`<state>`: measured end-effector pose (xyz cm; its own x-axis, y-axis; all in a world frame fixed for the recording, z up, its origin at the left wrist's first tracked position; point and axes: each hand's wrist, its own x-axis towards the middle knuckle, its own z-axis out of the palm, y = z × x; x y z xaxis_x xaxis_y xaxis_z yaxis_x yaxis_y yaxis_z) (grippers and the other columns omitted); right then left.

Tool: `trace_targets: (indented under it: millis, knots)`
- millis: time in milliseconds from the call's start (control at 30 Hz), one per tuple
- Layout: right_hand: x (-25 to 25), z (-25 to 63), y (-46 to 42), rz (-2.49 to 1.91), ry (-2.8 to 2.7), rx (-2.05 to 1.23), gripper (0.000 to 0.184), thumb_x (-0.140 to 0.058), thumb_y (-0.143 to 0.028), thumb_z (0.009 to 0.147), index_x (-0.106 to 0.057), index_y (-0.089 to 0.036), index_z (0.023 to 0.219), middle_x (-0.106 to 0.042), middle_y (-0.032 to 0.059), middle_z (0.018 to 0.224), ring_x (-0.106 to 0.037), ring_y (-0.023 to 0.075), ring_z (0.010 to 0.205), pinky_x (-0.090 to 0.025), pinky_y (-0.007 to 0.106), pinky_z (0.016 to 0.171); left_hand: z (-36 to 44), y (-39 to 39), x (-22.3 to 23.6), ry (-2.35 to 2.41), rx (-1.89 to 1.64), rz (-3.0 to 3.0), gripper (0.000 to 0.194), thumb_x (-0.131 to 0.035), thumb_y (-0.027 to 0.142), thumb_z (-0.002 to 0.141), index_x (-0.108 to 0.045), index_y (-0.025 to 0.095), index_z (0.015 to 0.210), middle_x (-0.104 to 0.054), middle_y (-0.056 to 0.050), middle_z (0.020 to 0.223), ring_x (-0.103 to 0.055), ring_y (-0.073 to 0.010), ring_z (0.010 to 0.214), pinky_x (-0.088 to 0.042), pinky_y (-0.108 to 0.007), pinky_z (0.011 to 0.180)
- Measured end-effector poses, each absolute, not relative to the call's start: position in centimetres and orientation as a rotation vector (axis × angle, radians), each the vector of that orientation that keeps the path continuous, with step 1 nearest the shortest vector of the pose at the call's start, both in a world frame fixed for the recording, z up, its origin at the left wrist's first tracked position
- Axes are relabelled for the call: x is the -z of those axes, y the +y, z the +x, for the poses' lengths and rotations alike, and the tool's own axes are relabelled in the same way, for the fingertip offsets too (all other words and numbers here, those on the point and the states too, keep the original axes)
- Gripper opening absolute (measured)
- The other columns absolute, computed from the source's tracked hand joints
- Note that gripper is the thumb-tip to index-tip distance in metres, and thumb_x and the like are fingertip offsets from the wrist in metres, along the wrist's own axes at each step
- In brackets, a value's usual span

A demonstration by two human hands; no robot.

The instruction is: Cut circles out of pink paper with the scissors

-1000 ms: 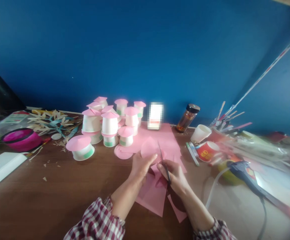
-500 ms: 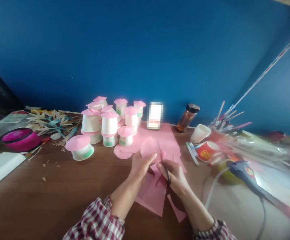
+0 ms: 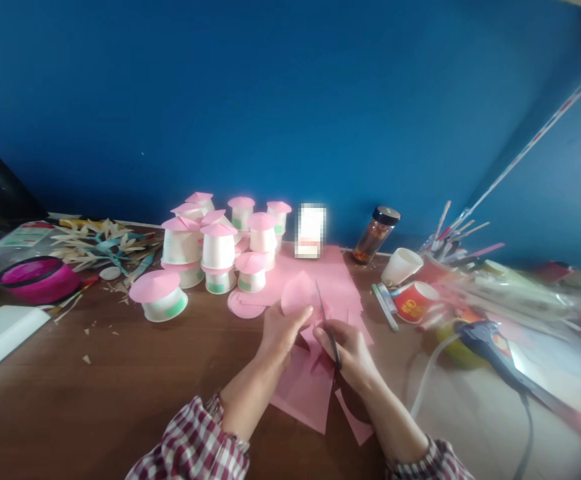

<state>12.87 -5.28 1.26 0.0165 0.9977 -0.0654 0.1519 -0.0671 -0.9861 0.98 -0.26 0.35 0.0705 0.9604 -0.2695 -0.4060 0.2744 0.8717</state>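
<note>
My left hand (image 3: 283, 333) is closed on a piece of pink paper (image 3: 299, 292) with a rounded upper edge. In my right hand (image 3: 347, 350) is a pair of scissors (image 3: 335, 343), fingers wrapped round the handles, blades pointing away from me beside the paper. A strip of pink paper hangs between the two hands. Beneath them lie pink sheets (image 3: 305, 393), and a cut-off pink scrap (image 3: 354, 417) rests near my right wrist. To the left stand several white paper cups (image 3: 219, 250) with pink cone tops, some stacked.
A glue gun (image 3: 495, 347) with its cable lies at right, near a red cup (image 3: 415, 301) and a white cup (image 3: 401, 267) on its side. A lidded jar (image 3: 376, 235) leans at the back. A white box-shaped object (image 3: 5, 337) and a magenta bowl-like object (image 3: 37, 279) are at left.
Both hands, the scissors and the pink paper stay in nearly the same place. The view has shifted very slightly.
</note>
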Motion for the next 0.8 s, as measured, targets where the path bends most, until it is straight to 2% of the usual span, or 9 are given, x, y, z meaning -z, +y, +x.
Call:
trace_targets:
  millis: [367,600,800]
  knots:
    - [-1.03,13.14,-5.21,-1.373,-1.305,-1.135,0.031,-0.065,-0.043,0.079,-0.058,-0.015,0.070,-0.048,-0.0040,0.047,-0.045,0.0100,0.040,-0.030,0.020,0.038,1.06,-0.23,-0.50,1.015,-1.163,0.719,0.032,-0.076,0.025,0.060,-0.067,0.007,0.085,-0.070,-0.013,0.073,-0.067,-0.0252,0.067,-0.054,-0.035,0.062]
    - [-0.58,13.22,-5.21,-1.370,-1.364,-1.011,0.028,-0.064,-0.038,0.080,-0.058,-0.014,0.068,-0.043,-0.0045,0.054,-0.041,0.0092,0.049,-0.027,0.020,0.043,0.87,-0.44,-0.60,0.968,-1.162,0.746,0.035,-0.074,0.025,0.064,-0.067,0.006,0.093,-0.071,-0.015,0.083,-0.067,-0.0274,0.076,-0.054,-0.038,0.068]
    - [-0.55,13.21,-5.19,-1.379,-1.386,-1.016,0.025,-0.062,-0.035,0.081,-0.058,-0.014,0.069,-0.046,-0.0033,0.055,-0.041,0.0102,0.050,-0.029,0.021,0.045,0.82,-0.42,-0.46,0.961,-1.164,0.739,0.034,-0.075,0.026,0.062,-0.068,0.007,0.090,-0.071,-0.016,0.082,-0.067,-0.0277,0.076,-0.055,-0.038,0.067]
